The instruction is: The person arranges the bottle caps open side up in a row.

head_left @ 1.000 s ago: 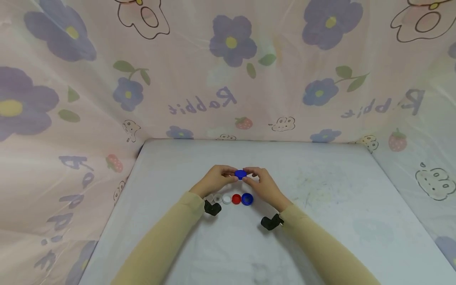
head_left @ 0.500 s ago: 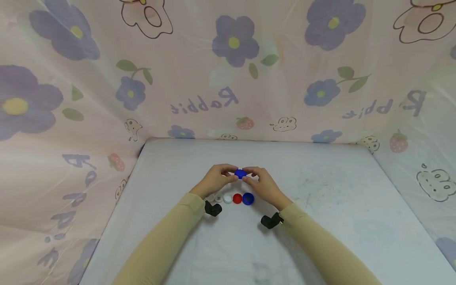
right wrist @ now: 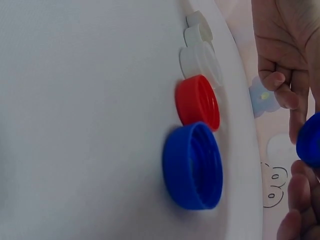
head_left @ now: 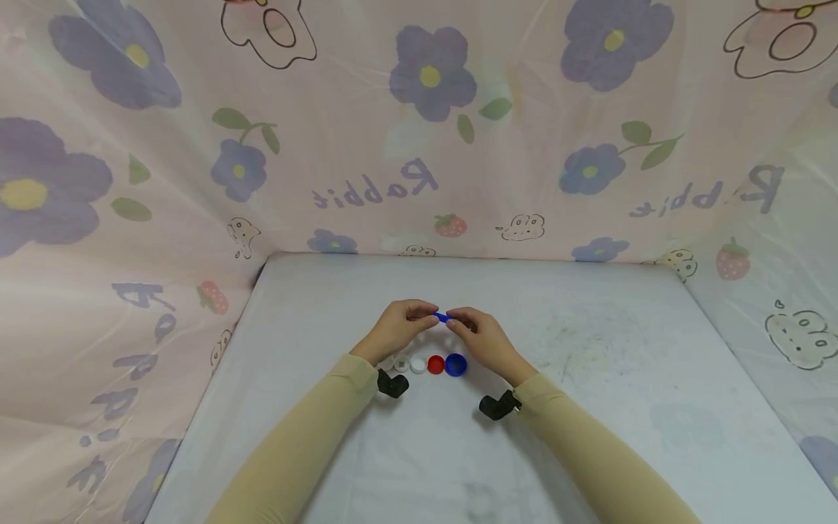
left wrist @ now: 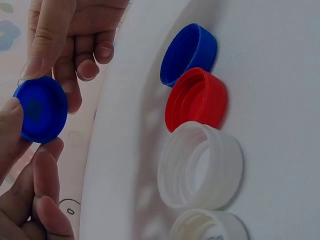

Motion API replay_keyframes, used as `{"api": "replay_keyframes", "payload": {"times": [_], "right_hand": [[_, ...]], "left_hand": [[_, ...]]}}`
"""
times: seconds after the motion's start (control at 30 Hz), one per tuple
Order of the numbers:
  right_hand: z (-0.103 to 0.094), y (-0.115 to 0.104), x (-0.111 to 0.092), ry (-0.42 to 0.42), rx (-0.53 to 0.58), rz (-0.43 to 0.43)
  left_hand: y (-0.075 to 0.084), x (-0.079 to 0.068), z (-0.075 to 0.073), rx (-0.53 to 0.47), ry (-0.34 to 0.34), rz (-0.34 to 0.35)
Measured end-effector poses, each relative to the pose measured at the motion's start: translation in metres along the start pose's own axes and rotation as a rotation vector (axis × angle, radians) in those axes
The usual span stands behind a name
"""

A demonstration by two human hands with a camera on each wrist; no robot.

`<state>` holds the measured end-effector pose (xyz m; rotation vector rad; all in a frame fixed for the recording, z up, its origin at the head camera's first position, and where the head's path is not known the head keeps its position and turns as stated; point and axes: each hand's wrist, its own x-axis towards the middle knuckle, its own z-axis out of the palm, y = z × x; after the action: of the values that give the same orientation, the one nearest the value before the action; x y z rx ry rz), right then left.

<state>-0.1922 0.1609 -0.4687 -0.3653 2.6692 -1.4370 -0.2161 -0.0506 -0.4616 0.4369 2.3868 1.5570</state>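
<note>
Both hands pinch the rim of one small blue bottle cap, raised above the table. My left hand holds its left side and my right hand its right side, with thumb and fingertips. In the left wrist view, the hollow inside of this held cap faces the camera, with a darker square patch in it. Below the hands, a row of caps stands on the table: a larger blue cap, a red cap, a white cap and more pale caps at the left end, partly hidden by my left wrist.
The row lies on a white table, with neighbouring caps touching or nearly so, open sides up. A patterned cloth hangs behind and along both sides of the table. Each wrist carries a black camera mount.
The held blue cap has tilted: its broad round face showed in the earlier head views, and now mostly its thin edge shows. Both hands keep nearly the same place.
</note>
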Motion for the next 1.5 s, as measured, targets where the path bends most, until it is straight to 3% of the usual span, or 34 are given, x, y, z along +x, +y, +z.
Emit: {"api": "replay_keyframes", "payload": {"times": [0.5,1.1,1.5], "right_hand": [[-0.0006,0.0013,0.0008,0.024,0.099,0.0],[-0.0001,0.0064,0.0013,0.074,0.086,-0.018],[-0.0009,0.0064,-0.0006,0.057,0.08,-0.019]], "left_hand": [[-0.0027,0.0024,0.0012,-0.019,0.032,-0.037],[-0.0028,0.0027,0.0006,-0.001,0.016,-0.03],[-0.0008,0.0005,0.0013,-0.003,0.006,-0.029]]}}
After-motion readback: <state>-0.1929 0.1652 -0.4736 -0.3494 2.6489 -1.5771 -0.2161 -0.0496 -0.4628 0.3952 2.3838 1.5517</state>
